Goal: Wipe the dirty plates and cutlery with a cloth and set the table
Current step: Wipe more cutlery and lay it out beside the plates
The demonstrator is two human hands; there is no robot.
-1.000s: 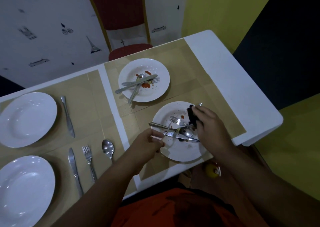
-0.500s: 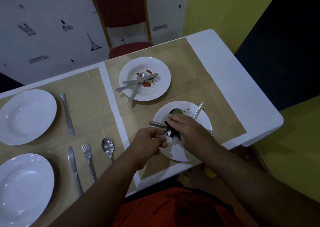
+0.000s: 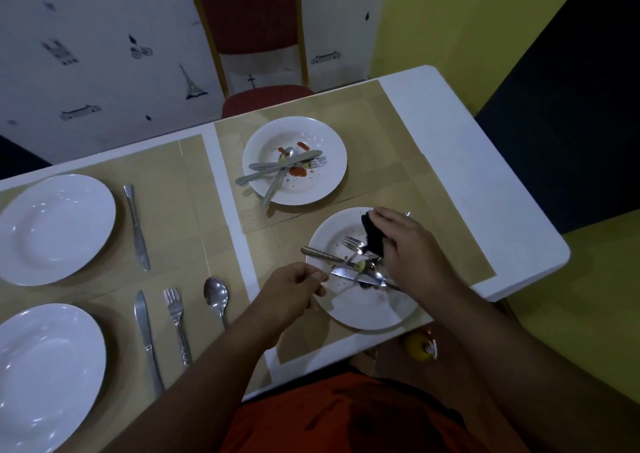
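Note:
The near dirty plate (image 3: 360, 310) lies on a tan placemat with a fork (image 3: 351, 243), a knife (image 3: 356, 276) and a soiled spoon (image 3: 369, 265) crossed on it. My right hand (image 3: 412, 248) grips a dark cloth (image 3: 372, 238) at the plate's far right side, beside the fork's tines. My left hand (image 3: 291, 293) pinches the plate's left rim. Behind it, a second dirty plate (image 3: 322, 189) carries red sauce and crossed cutlery (image 3: 284, 167).
Two clean white plates (image 3: 52, 227) (image 3: 41, 376) sit at the left, with a knife (image 3: 136, 227) by the far one and a knife (image 3: 147, 335), fork (image 3: 176, 321) and spoon (image 3: 215, 293) by the near one. A red chair (image 3: 263, 98) stands behind the table. The table's white edge (image 3: 485, 193) runs along the right.
My right hand has carried the cloth from the middle of the near plate back out to its far right side. My left hand stays on the rim.

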